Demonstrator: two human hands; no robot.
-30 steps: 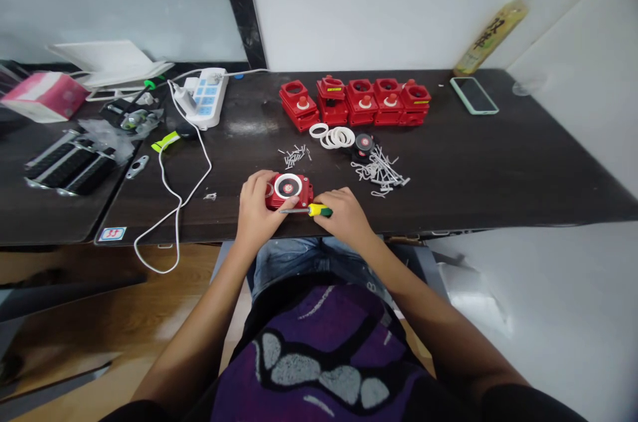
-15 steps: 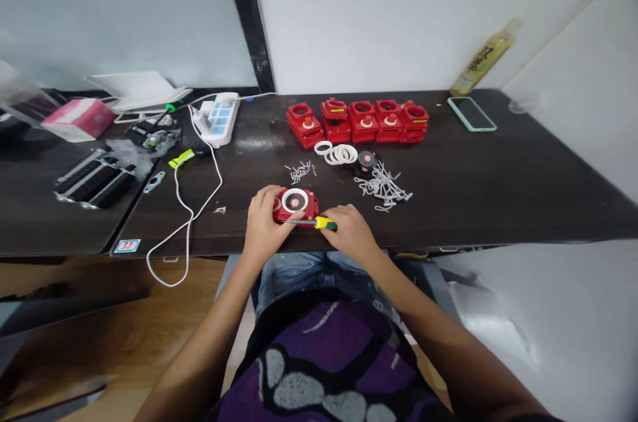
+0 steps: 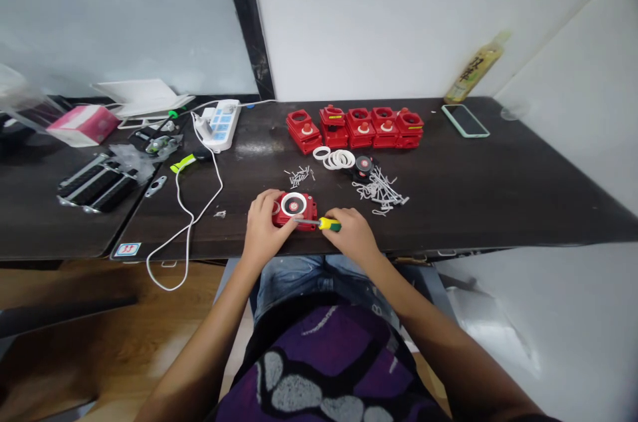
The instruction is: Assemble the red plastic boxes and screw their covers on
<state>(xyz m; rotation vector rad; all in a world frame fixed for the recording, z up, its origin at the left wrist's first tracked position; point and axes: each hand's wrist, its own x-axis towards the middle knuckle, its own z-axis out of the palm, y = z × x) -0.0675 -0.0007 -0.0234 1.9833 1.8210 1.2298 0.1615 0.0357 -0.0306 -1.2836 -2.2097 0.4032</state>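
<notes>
My left hand (image 3: 265,228) is closed around the left side of a red plastic housing (image 3: 310,209), which rests near the table's front edge. A white ring (image 3: 285,206) with a black disc inside it sits on the housing's top face. In my right hand (image 3: 351,234) is a screwdriver (image 3: 329,224) with a yellow and green handle. Its metal shaft lies nearly level, pointing left across the housing's near edge. The tip ends close to my left thumb; whether it touches a screw I cannot tell.
Several red housings (image 3: 359,128) stand in a row at the back. Before them lie loose white rings (image 3: 339,159), small screws (image 3: 299,177), black round parts (image 3: 363,166) and pale metal pins (image 3: 383,193). A white cable (image 3: 190,212) loops over the front edge. Farther right are a phone (image 3: 466,121) and a bottle (image 3: 476,70).
The camera view has tilted slightly, so the table's contents sit lower. The screwdriver has shifted a little to the right relative to the housing. Both hands keep their holds.
</notes>
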